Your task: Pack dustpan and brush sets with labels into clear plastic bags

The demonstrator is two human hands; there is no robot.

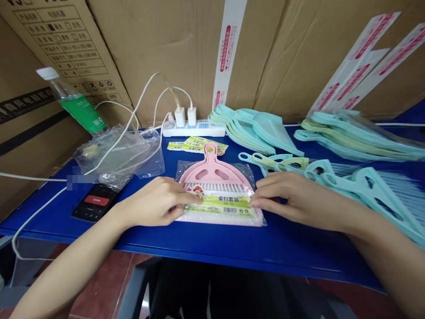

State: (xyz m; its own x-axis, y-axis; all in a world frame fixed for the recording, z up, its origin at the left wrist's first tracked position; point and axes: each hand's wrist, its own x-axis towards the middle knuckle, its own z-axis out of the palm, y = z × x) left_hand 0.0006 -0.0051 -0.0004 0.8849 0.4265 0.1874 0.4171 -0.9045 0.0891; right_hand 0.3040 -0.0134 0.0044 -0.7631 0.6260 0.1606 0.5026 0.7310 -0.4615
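A pink dustpan [229, 172] lies flat in a clear plastic bag [257, 217] on the blue table, its handle pointing away from me. A white-bristled brush [212, 187] lies on it, partly covered by a yellow-green and white printed label [229, 199]. My left hand [162, 201] is at the bag's left side, index finger stretched onto the label and the other fingers curled. At the right edge, my right hand [285, 195] pinches the bag with thumb and fingers. Both wrists come in from the near side.
Behind the bag lie loose labels [195, 145] and a white power strip [195, 129] with chargers. Turquoise dustpans [262, 128] and hand brushes [368, 190] are piled to the right. Leftward are a phone [96, 201], plastic bags [116, 148], cables and a bottle [79, 108]. Cardboard boxes [179, 53] stand behind.
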